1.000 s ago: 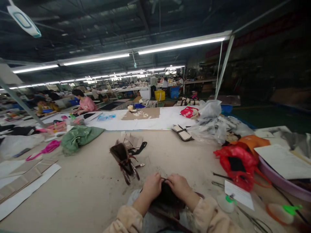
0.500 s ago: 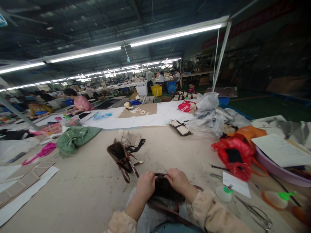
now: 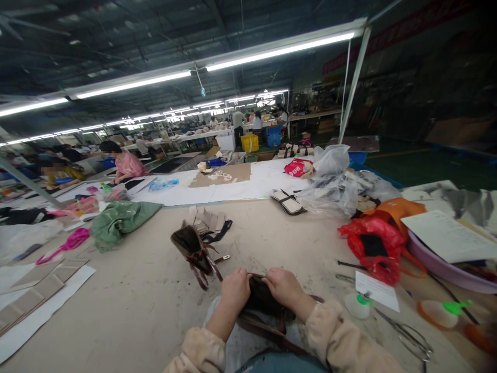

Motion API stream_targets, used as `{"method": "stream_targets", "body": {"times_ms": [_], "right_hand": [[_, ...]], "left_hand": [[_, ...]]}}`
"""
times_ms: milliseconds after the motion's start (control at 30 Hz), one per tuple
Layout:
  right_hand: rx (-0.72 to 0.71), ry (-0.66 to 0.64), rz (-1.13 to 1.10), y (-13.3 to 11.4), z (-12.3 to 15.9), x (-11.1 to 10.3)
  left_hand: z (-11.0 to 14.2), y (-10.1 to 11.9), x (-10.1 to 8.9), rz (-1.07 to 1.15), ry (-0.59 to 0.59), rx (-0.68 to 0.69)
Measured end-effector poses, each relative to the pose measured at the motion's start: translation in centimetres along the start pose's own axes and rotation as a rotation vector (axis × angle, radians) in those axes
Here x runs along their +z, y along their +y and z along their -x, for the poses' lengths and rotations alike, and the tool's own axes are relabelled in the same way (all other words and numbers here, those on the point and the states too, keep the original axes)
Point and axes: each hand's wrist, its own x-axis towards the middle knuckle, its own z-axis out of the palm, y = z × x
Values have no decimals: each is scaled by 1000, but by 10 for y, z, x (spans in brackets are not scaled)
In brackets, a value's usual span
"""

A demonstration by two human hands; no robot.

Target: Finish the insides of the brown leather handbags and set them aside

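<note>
So the dark brown bag (image 3: 267, 311) is right in front of the person, near the table edge, with its mouth open and the dark inside showing. Left hand (image 3: 235, 291) and right hand (image 3: 286, 288) are a little apart, both pinching the far rim of it between thumb and fingers. Some crinkly clear plastic sits under and around the bag.

Just beyond the left hand there's a second brown bag (image 3: 191, 247), tipped over with its straps pointing back toward the hands. Behind that one is a bunch of beige pieces (image 3: 206, 220) and a black strap (image 3: 220, 232).

Off to the left of the hands, well apart, you've got a green plastic bag (image 3: 120, 220) and a bright pink one (image 3: 74, 239), plus flat beige panels (image 3: 41, 290) on white paper.

Over to the right of the right hand: a bottle with a green cap (image 3: 359, 305), a white paper slip (image 3: 376, 290) and scissors (image 3: 411, 334). A bit farther out is a red plastic bag (image 3: 375, 246) beside a purple basin (image 3: 450, 264). Across the table, a person in pink (image 3: 130, 165) is at the far left.
</note>
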Motion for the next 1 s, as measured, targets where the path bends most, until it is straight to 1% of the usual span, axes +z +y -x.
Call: {"method": "stream_targets", "body": {"times_ms": [233,400,500,600,767,833,933,1000], "right_hand": [[11,-7,8,-1,2,1],[-32,-48,-9,1,6,-10],[-66,-84,-43,-3,4,-15],[-70,-80,3,-11,-4,-12],[-97,-16,65,-17,-14,-2],[-112,-7,60,-16,-15,-1],[-137,3,46,-14,-14,-1],[-144,14,41,-14,-16,-2]], "left_hand": [[0,0,2,5,6,-4],[1,-3,5,3,20,15],[1,-3,5,5,28,20],[2,-2,3,14,37,22],[5,-4,-2,82,35,28],[10,-7,-2,154,85,71],[24,-11,2,255,192,129],[34,-14,7,272,221,130]]}}
